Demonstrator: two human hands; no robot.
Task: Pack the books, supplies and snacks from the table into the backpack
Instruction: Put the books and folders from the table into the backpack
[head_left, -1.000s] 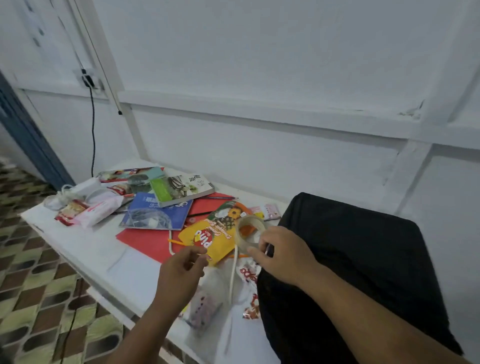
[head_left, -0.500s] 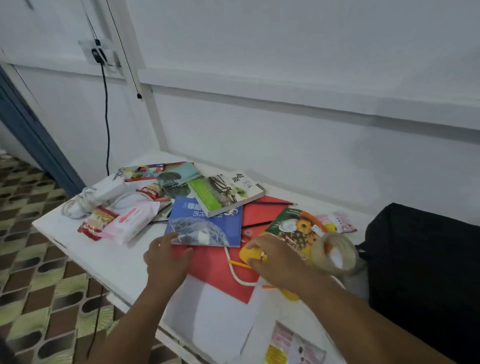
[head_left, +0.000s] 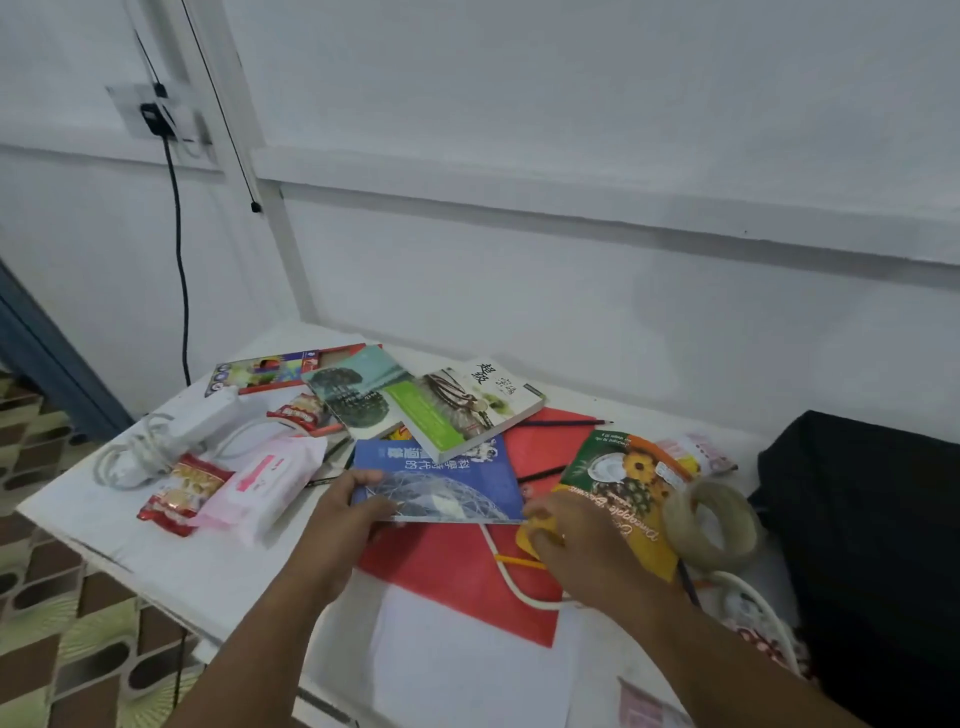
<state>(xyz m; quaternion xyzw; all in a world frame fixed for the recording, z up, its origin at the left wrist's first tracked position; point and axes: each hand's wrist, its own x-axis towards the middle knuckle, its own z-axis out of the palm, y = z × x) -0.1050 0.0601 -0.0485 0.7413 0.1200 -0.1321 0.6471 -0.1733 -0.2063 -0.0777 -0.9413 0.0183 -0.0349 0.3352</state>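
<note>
A: Where are the hands?

B: Both are at the thin blue book with a glass dome on its cover (head_left: 441, 480), which lies on the white table (head_left: 156, 551) partly over a flat red folder (head_left: 467, 577). The left hand (head_left: 343, 519) pinches the book's near left corner, thumb on the cover. The right hand (head_left: 576, 540) sits at the book's near right corner, fingers curled over the yellow end of a pineapple biscuit packet (head_left: 623, 493); I cannot tell whether its grip is closed on the book, the packet, or neither.

A: And the bag?

B: The black fabric backpack (head_left: 872, 545) stands at the right end of the table. Just beside it lies a clear roll of tape (head_left: 714, 525).

A: What else is on the table?

B: A white-and-green paperback (head_left: 467, 410) overlaps the blue book's far edge, with a teal book showing a tree (head_left: 358, 389) beside it and a colourful flat box (head_left: 270, 369) behind. To the left lie a pink tissue pack (head_left: 260, 483), a red snack packet (head_left: 182, 491) and a white coiled power cable (head_left: 156, 441).
</note>
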